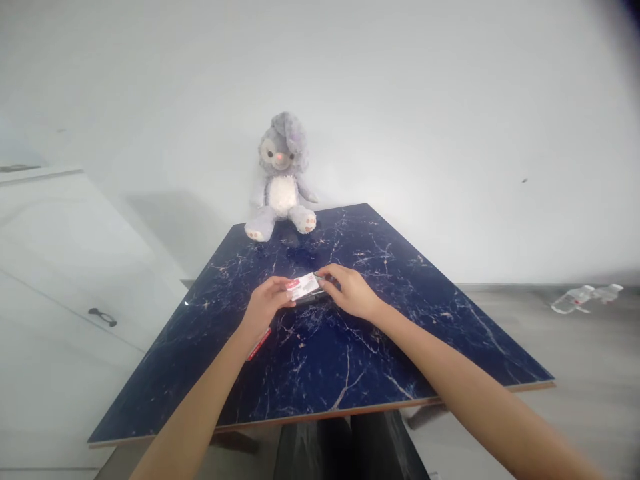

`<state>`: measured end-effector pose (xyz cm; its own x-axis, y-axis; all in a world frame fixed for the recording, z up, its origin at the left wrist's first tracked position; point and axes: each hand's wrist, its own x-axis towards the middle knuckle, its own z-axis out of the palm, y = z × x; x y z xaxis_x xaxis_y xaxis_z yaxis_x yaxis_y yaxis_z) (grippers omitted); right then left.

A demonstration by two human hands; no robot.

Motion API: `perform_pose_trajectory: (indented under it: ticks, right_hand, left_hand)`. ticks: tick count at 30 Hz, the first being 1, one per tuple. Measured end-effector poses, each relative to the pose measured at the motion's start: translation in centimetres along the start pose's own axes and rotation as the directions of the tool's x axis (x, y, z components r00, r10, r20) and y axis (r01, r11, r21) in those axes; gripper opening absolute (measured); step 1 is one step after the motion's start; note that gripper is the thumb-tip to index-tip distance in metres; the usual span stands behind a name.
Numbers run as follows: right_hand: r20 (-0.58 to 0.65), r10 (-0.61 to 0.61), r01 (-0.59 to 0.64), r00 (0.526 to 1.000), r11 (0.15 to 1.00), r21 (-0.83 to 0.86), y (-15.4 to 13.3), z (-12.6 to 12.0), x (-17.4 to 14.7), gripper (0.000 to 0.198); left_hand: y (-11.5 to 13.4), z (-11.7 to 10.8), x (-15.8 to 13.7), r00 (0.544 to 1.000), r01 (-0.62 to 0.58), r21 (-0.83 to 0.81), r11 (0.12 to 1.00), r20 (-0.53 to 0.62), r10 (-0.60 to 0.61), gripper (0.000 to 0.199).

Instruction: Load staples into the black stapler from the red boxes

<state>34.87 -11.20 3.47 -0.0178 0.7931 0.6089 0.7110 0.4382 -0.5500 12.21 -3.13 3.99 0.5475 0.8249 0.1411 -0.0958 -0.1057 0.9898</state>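
My left hand (269, 299) pinches the left end of a small white card with red print (303, 287), or perhaps a flat packet; its exact kind is too small to tell. The fingers of my right hand (347, 288) are closed at its right end. Just beneath the card lies a flat, dark object (307, 300), partly hidden by the card and my hands. A flat red thing (259, 345) rests on the table beside my left wrist, which covers part of it.
The dark blue marble-patterned table (345, 373) stands against a pale wall. At its far edge sits a grey plush rabbit (283, 177). On the left is a white cabinet (60, 267) with a dark handle. Clear plastic bottles (583, 298) lie on the floor at right.
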Motion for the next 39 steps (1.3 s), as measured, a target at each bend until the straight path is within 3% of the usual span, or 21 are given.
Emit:
perform_pose_trajectory:
  ticks: [4,8,10,13,16,20,25,31,39]
  right_hand:
    - [-0.010,0.040,-0.040,0.999,0.999,-0.006,0.2,0.5,-0.1,0.014]
    - [-0.050,-0.085,0.087,0.995,0.996,0.030,-0.2,0.3,0.0,0.016]
    - [-0.060,-0.157,0.158,0.986,0.987,0.012,-0.4,0.0,0.1,0.020]
    - [-0.048,-0.224,0.222,0.974,0.974,-0.044,-0.4,-0.6,0.3,0.025]
    - [0.046,-0.248,0.252,0.968,0.961,-0.118,-0.2,-1.0,0.3,0.029]
    - [0.144,-0.273,0.301,0.951,0.924,-0.236,0.0,-1.2,0.3,0.030]
    - [0.061,-0.249,0.256,0.966,0.955,-0.152,-0.7,-1.1,0.2,0.026]
    - [0.005,-0.226,0.226,0.974,0.974,0.001,-1.9,-0.8,-0.1,0.022]
    - [-0.066,-0.212,0.213,0.975,0.977,-0.001,-1.3,-0.5,-0.4,0.026]
  left_hand:
    - [0.4,0.1,-0.3,0.991,0.029,0.088,0.996,0.126,-0.040,0.032]
    - [0.5,0.4,-0.5,0.971,0.035,0.159,0.987,0.228,-0.071,0.051]
    - [0.3,0.4,-0.5,0.963,0.017,0.193,0.981,0.261,-0.068,0.050]
    - [0.0,0.3,-0.4,0.972,-0.019,0.211,0.977,0.231,-0.031,0.042]
    - [0.0,0.0,-0.3,0.984,-0.041,0.204,0.978,0.179,0.004,0.040]
    - [-0.1,-0.5,-0.2,0.979,-0.033,0.177,0.984,0.205,-0.004,0.043]
    - [0.0,-0.7,-0.3,0.952,-0.012,0.129,0.992,0.305,-0.029,0.056]
    - [0.4,-0.8,-0.4,0.919,0.034,0.216,0.976,0.376,-0.115,0.025]
    - [0.5,-0.7,-0.8,0.897,0.108,0.187,0.976,0.404,-0.176,0.025]
